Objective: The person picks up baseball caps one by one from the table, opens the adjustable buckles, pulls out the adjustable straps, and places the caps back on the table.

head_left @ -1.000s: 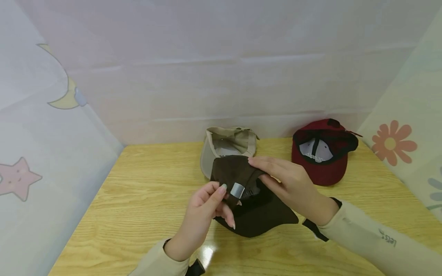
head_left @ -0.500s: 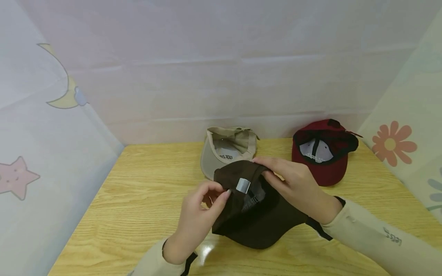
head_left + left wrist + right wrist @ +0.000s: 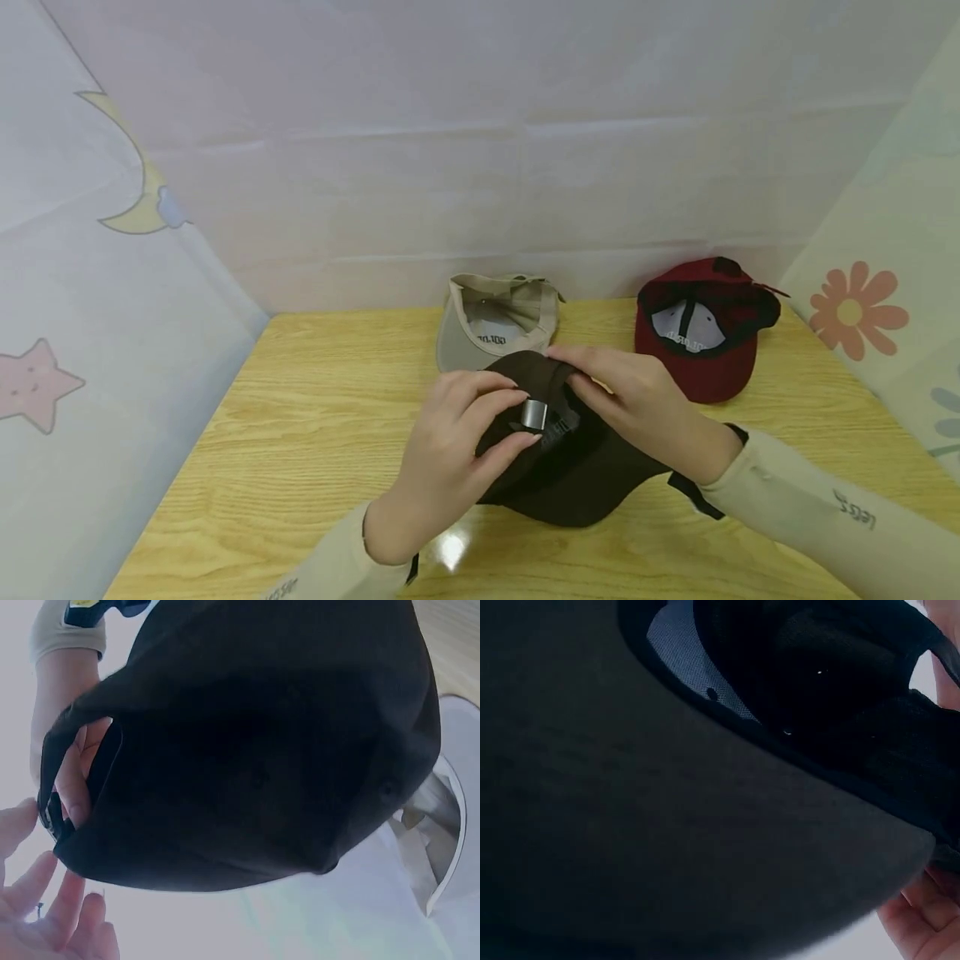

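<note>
A dark brown baseball cap [image 3: 577, 492] is held up between both hands, its underside and inner lining facing the person and its brim pointing down toward the near side. My left hand [image 3: 450, 450] pinches the back strap by the silver buckle [image 3: 535, 414], thumb below and fingers above. On the other side my right hand [image 3: 645, 404] grips the edge of the cap's opening, partly hiding it. The cap's dark crown [image 3: 262, 765] fills much of the left wrist view, with the gap above the strap at its left. Its broad brim [image 3: 667, 825] takes up the right wrist view.
Behind the held cap, a beige cap [image 3: 457, 333] lies upside down on the wooden table [image 3: 300, 417]. Farther right is a dark red cap [image 3: 720, 375], also opening up. Printed cloth walls [image 3: 480, 192] enclose the table at the back and sides.
My left hand has shifted from the cap's left edge up and right onto the strap by the buckle. The cap has turned and moved slightly right, while the right hand keeps its grip.
</note>
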Demonstrator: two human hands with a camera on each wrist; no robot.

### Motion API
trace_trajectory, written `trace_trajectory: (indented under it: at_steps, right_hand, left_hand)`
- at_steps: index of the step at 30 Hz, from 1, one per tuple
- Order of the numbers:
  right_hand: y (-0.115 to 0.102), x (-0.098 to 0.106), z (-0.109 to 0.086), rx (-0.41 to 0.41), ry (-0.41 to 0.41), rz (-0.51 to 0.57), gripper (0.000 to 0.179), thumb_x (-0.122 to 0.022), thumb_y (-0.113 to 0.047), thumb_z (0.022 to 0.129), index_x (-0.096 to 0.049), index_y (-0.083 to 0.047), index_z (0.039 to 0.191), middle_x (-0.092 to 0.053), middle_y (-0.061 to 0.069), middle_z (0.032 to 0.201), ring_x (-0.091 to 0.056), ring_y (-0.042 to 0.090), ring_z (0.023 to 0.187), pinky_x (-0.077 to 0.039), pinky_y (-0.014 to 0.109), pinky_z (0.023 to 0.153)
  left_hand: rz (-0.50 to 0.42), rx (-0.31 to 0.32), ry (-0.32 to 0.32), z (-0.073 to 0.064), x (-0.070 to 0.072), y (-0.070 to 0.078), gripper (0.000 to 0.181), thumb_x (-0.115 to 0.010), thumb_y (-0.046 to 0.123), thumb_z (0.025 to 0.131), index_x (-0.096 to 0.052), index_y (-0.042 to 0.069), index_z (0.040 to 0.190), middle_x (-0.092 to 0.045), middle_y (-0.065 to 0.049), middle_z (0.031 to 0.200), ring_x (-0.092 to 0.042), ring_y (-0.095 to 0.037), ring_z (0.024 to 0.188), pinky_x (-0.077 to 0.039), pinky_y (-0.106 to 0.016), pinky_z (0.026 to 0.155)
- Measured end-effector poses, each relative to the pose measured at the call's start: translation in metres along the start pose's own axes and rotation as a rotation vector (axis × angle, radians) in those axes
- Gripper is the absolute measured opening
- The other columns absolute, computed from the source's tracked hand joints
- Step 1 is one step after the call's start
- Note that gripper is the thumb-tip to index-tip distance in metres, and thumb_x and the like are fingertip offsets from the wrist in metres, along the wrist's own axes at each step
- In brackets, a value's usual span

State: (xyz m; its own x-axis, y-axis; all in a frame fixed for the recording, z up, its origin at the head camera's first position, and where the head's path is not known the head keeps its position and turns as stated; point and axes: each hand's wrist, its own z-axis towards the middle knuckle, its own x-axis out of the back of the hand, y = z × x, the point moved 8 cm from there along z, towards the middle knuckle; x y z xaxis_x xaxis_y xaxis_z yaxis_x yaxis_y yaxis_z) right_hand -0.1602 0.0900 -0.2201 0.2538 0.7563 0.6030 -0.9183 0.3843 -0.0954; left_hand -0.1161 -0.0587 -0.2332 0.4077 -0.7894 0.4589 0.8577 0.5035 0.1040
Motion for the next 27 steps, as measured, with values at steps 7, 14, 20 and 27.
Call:
trace_trajectory:
  at_steps: [7,14,20,27]
  right_hand:
    - [-0.001,-0.003,0.0,-0.006,-0.017,-0.002,0.042,-0.04,-0.03,0.106,-0.068,0.001,0.107,-0.072,0.012,0.093,-0.069,0.017,0.073,-0.051,0.025,0.059]
    - [-0.001,-0.005,-0.001,-0.017,-0.028,-0.002,0.046,-0.038,-0.031,0.106,-0.069,0.004,0.106,-0.072,0.014,0.095,-0.068,0.017,0.071,-0.05,0.023,0.056]
    - [-0.002,-0.005,0.001,-0.023,-0.023,0.0,0.046,-0.038,-0.031,0.106,-0.069,0.003,0.104,-0.07,0.008,0.081,-0.04,0.002,0.05,-0.037,0.016,0.047]
    - [-0.001,-0.004,0.004,-0.039,-0.075,0.016,0.048,-0.035,-0.032,0.106,-0.067,0.003,0.106,-0.071,0.011,0.09,-0.044,0.003,0.053,-0.041,0.018,0.05]
  left_hand:
    - [0.099,-0.037,-0.063,-0.001,-0.006,0.003,0.047,-0.085,0.025,0.071,-0.063,0.003,0.107,-0.061,-0.008,0.104,-0.056,-0.023,0.088,-0.048,-0.033,0.081]
    - [0.135,-0.032,-0.093,0.001,-0.014,0.001,0.043,-0.088,0.02,0.068,-0.061,0.005,0.098,-0.059,-0.006,0.097,-0.054,-0.021,0.08,-0.048,-0.028,0.073]
    - [0.161,-0.076,-0.063,0.002,-0.015,0.003,0.034,-0.087,0.014,0.071,-0.061,0.006,0.09,-0.059,-0.006,0.094,-0.054,-0.02,0.077,-0.048,-0.027,0.071]
    - [0.155,-0.052,-0.063,0.002,-0.013,0.003,0.049,-0.089,0.022,0.068,-0.059,0.004,0.103,-0.058,-0.009,0.098,-0.057,-0.022,0.082,-0.051,-0.032,0.075]
